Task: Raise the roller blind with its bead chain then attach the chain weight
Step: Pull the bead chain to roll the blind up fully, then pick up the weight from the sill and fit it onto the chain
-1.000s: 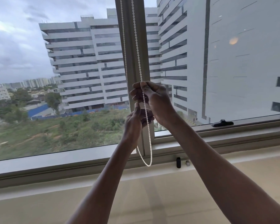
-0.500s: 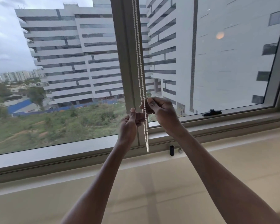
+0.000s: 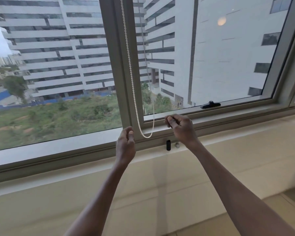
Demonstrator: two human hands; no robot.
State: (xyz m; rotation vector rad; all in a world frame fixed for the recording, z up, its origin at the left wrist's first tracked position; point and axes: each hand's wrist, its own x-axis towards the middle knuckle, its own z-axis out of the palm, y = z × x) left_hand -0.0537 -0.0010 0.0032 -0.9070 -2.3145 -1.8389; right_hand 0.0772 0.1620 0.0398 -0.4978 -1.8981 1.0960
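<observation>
I have let go of the bead chain (image 3: 134, 92), both hands, left hand (image 3: 125, 142) and right hand (image 3: 180, 126), now loosely curled and empty at centre frame, so the black weight (image 3: 168, 145) on the sill comes next.

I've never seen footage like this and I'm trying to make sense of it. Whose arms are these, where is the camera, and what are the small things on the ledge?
The camera sits on a person's head, looking forward and down, so the arms are the wearer's own. The left hand and right hand are loosely curled and hold nothing. Between them hangs the looped bead chain of a roller blind, in front of the window frame. On the sill stand a small black cylinder and a small silver piece, possibly parts of the chain weight.
</observation>
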